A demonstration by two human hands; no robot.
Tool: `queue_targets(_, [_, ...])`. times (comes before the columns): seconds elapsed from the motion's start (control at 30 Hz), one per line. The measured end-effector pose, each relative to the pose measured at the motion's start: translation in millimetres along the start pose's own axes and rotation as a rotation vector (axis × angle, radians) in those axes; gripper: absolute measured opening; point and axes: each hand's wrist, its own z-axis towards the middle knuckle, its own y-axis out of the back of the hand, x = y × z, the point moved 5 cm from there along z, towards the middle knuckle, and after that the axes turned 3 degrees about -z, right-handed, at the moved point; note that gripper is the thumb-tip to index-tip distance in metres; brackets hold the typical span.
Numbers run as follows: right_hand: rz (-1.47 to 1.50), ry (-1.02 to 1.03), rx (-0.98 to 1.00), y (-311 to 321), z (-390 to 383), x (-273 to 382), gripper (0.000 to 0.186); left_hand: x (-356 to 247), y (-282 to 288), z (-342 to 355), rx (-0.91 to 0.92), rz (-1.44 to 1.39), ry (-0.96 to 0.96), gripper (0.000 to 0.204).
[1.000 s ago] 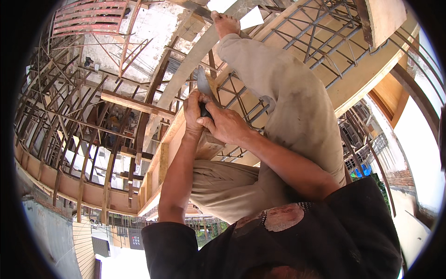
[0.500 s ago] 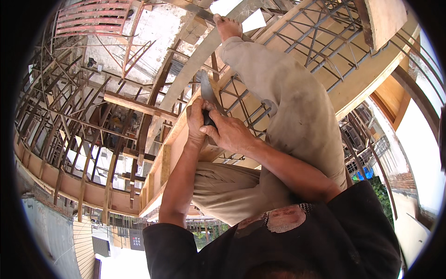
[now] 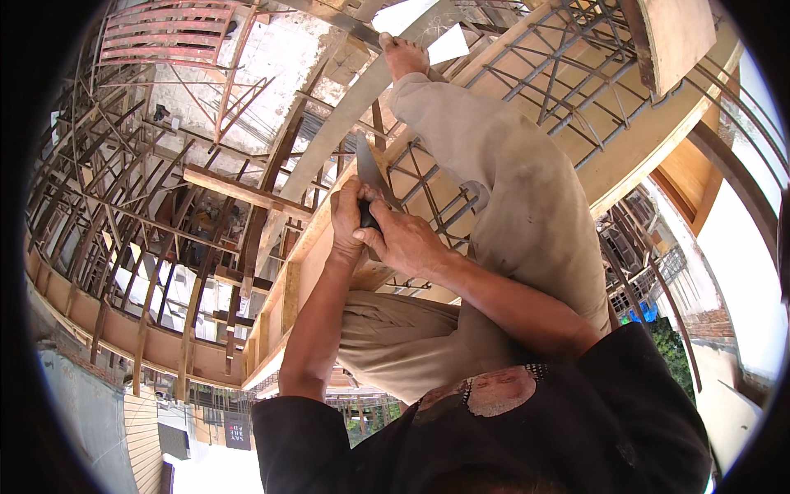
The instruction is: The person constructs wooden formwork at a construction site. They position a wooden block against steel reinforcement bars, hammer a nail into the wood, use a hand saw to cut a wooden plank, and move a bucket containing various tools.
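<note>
Around me stands an unfinished timber frame (image 3: 148,214) in hard daylight: raw beams (image 3: 247,191) and props cross a stained concrete wall (image 3: 263,66), red slats (image 3: 164,33) sit high up, steel rebar mesh (image 3: 576,74) runs beside wooden boards (image 3: 675,33), and a blue tarp (image 3: 646,313) shows outside.

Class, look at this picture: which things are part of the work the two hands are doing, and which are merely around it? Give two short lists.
Part of the work:
- left hand and right hand, both gripping the dark handle
- grey metal blade, pointing up from the hands
- wooden beam beside the hands

Merely around:
- rebar grid
- red slatted panel
- timber scaffolding
</note>
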Motion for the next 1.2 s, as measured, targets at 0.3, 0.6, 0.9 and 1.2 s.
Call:
queue_targets(0.3, [0.018, -0.123, 0.159, -7, 6, -11, 0.049, 0, -2, -5, -0.046, -0.165, 0.124, 0.019])
queue_targets(0.6, [0.011, -0.123, 0.168, -8, 14, -15, 0.048, -9, -4, 2, 0.005, 0.239, -0.107, 0.051])
queue_targets(0.9, [-0.019, -0.106, 0.170, -11, 12, -14, 0.049, -19, -8, -4, 0.023, 0.911, -0.550, 0.023])
queue_targets(1.2, [0.015, -0.092, 0.199, -16, 16, -16, 0.052, -15, 10, 5, -0.058, 0.477, -0.245, 0.021])
